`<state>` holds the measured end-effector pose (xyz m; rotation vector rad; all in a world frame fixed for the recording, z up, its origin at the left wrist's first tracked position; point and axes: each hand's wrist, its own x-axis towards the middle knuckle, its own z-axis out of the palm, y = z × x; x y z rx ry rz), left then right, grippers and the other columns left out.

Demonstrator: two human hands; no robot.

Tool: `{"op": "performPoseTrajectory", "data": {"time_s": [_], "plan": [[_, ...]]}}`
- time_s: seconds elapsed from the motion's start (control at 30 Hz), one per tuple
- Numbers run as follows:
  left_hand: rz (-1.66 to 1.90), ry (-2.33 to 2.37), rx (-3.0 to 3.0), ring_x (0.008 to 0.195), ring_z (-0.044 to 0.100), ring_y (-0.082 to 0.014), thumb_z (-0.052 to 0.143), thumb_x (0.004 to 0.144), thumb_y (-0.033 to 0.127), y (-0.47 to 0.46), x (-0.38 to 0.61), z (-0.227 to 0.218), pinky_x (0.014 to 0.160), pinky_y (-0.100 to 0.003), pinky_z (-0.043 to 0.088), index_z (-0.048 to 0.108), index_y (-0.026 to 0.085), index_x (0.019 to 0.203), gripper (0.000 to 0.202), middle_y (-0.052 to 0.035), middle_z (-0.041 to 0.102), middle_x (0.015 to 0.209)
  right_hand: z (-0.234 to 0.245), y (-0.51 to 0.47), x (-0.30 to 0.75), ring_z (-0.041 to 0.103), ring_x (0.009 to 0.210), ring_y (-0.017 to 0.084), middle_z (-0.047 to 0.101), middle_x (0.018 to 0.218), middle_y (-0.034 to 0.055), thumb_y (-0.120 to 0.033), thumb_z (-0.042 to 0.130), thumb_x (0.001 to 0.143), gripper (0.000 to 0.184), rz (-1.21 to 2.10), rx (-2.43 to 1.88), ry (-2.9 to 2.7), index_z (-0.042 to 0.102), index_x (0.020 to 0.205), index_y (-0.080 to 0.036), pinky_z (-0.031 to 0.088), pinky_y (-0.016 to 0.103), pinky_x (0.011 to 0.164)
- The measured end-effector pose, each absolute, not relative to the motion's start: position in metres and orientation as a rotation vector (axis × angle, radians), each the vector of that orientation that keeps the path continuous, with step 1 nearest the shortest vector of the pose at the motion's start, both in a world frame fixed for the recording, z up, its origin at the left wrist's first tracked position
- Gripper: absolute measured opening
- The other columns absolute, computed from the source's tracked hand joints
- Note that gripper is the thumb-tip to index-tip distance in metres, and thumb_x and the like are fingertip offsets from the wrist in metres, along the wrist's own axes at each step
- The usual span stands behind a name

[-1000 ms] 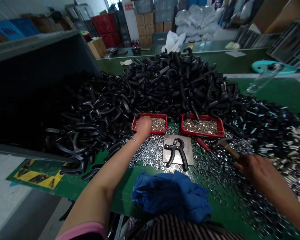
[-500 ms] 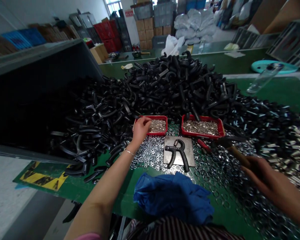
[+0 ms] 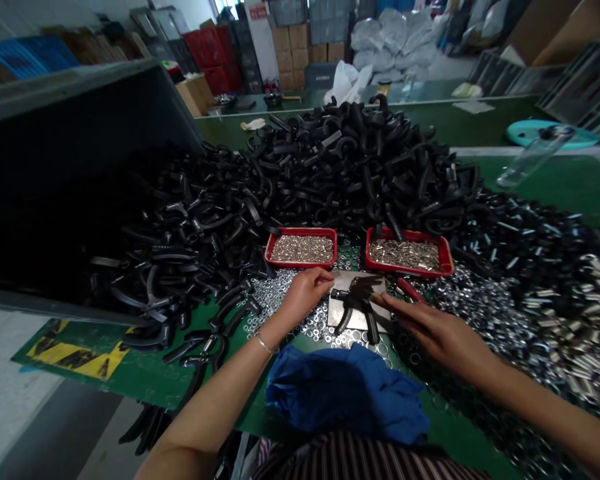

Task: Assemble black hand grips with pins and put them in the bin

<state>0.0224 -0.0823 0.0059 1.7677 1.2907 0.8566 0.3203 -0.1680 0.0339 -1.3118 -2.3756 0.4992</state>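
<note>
My right hand is closed around the wooden handle of a hammer, whose dark, motion-smeared head is over the metal plate. On that plate lies a black hand grip exerciser, an R-shaped piece with two curved handles; the hammer hides its upper part. At the plate's upper left edge is my left hand, its thumb and fingertips pinched together. Whatever they hold is too small to make out. Just beyond it stands a red tray of tiny metal parts.
A second red tray holds small pins. Behind both rises a heap of black handles. Loose rings and nuts surround the plate, beside a red-handled tool. A blue cloth lies in front; a large grey crate stands left.
My left hand has come from the left red tray back to the plate. My right hand has swung the hammer leftward from the right side to over the grip exerciser.
</note>
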Motion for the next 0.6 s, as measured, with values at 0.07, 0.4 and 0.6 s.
{"op": "performPoseTrajectory", "data": {"time_s": [0.07, 0.4, 0.6], "plan": [[0.844, 1.275, 1.723, 0.071, 0.068, -0.0149, 0.062, 0.087, 0.018, -0.082, 0.023, 0.003, 0.070, -0.026, 0.052, 0.068, 0.017, 0.091, 0.007, -0.0017, 0.072, 0.082, 0.036, -0.168, 0.319, 0.056, 0.130, 0.025, 0.053, 0.148, 0.0008, -0.019, 0.049, 0.098, 0.062, 0.460, -1.311, -2.242, 0.031, 0.154, -0.039, 0.049, 0.045, 0.108], [0.605, 1.287, 2.152, 0.088, 0.066, -0.0215, 0.052, 0.094, 0.022, -0.058, 0.073, 0.002, 0.080, -0.030, 0.049, 0.071, 0.016, 0.091, 0.020, -0.0084, 0.073, 0.093, 0.022, -0.165, 0.331, 0.055, 0.130, 0.024, 0.050, 0.150, -0.0023, -0.029, 0.049, 0.098, 0.056, 0.693, -1.422, -2.125, 0.037, 0.152, -0.039, 0.047, 0.045, 0.109], [0.611, 1.258, 2.067, 0.081, 0.066, -0.0193, 0.054, 0.094, 0.022, -0.043, 0.090, -0.014, 0.080, -0.029, 0.049, 0.072, 0.015, 0.086, 0.021, -0.0066, 0.073, 0.087, 0.011, -0.178, 0.339, 0.052, 0.133, 0.026, 0.047, 0.152, 0.0000, -0.038, 0.054, 0.097, 0.057, 0.653, -1.589, -1.749, 0.038, 0.152, -0.034, 0.040, 0.047, 0.114]]}}
